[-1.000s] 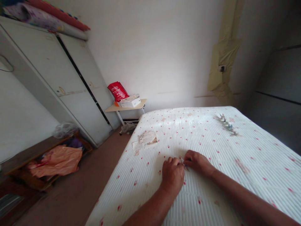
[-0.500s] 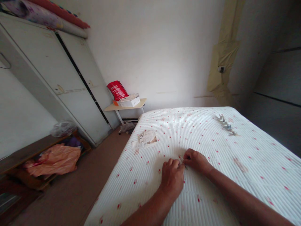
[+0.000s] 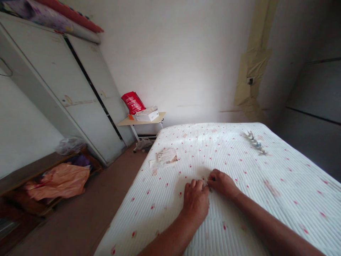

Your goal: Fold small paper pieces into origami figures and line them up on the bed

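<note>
My left hand (image 3: pixel 196 199) rests low over the striped, red-dotted bed cover (image 3: pixel 202 156), its fingers curled and closed. Beside it, my right hand (image 3: pixel 221 182) is closed in a pinch, fingertips almost meeting those of the left. A small, thin, greyish piece (image 3: pixel 206 184) shows between the two hands; most of it is hidden by the fingers, so its kind cannot be made out. Farther left on the bed lie some torn pieces of printed paper (image 3: pixel 167 156). Toward the far right is a row of small, pointed grey-white pieces (image 3: pixel 256 143), which look like folded paper.
A small table (image 3: pixel 125 122) beyond the bed bears a red bag (image 3: pixel 133 102) and a white box (image 3: pixel 147 116). Grey cabinets (image 3: pixel 50 64) stand at left, with rolled mats (image 3: pixel 61 22) on top. An orange plastic bag (image 3: pixel 58 181) lies on a low wooden shelf.
Both hands stay nearly in place, fingertips together around the small piece. The camera view has shifted very slightly. Everything else lies as before.
</note>
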{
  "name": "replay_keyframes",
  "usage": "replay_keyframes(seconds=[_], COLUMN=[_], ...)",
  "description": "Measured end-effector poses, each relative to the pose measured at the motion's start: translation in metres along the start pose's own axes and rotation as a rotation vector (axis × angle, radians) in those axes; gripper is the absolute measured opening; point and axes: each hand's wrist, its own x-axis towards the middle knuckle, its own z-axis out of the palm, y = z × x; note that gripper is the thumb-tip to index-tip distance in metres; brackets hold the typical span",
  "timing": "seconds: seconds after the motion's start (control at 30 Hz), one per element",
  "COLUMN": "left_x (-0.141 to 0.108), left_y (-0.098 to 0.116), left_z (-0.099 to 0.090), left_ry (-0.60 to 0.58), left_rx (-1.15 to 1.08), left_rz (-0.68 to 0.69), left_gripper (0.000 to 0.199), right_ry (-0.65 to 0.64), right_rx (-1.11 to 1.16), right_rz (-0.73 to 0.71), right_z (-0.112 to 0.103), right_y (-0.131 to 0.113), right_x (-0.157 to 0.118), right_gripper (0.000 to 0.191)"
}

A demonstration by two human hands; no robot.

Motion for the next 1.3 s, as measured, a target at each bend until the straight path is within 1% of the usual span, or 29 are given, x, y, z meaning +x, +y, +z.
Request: replay_keyframes(seconds=[0.13, 0.37, 0.53, 0.7, 0.87, 1.03, 1.1, 1.2, 1.3], left_x=[0.0, 0.0, -0.002, -0.002, -0.001, -0.001, 0.0, 0.001, 0.001], left_y=[0.0, 0.0, -0.001, -0.001, -0.001, 0.001, 0.002, 0.003, 0.002], left_z=[0.0, 0.001, 0.002, 0.007, 0.009, 0.006, 0.006, 0.005, 0.005], left_ry=[-0.008, -0.001, 0.025, 0.037, 0.047, 0.041, 0.035, 0.022, 0.022], left_rx=[-0.007, -0.003, -0.002, 0.02, 0.053, 0.079, 0.096, 0.118, 0.104], left_rz=[0.008, -0.001, 0.004, 0.008, 0.012, 0.016, 0.018, 0.016, 0.018], left_gripper=[0.018, 0.02, 0.024, 0.026, 0.028, 0.028, 0.028, 0.027, 0.027], right_ry=[-0.004, 0.026, 0.033, 0.038, 0.009, -0.044, -0.047, -0.057, -0.093], right_rx=[-0.002, -0.006, -0.021, -0.038, -0.053, -0.071, -0.073, -0.04, 0.009], right_rz=[-0.005, 0.039, 0.02, 0.035, 0.062, 0.09, 0.098, 0.08, 0.035], right_z=[0.002, 0.003, 0.004, 0.004, 0.003, 0.002, 0.002, 0.002, -0.001], right_y=[0.001, 0.001, 0.002, 0.0, 0.0, 0.0, 0.001, 0.004, 0.009], right_x=[0.0, 0.0, 0.0, 0.0, 0.004, 0.009, 0.012, 0.014, 0.017], right_gripper=[0.01, 0.005, 0.006, 0.006, 0.007, 0.005, 0.006, 0.007, 0.011])
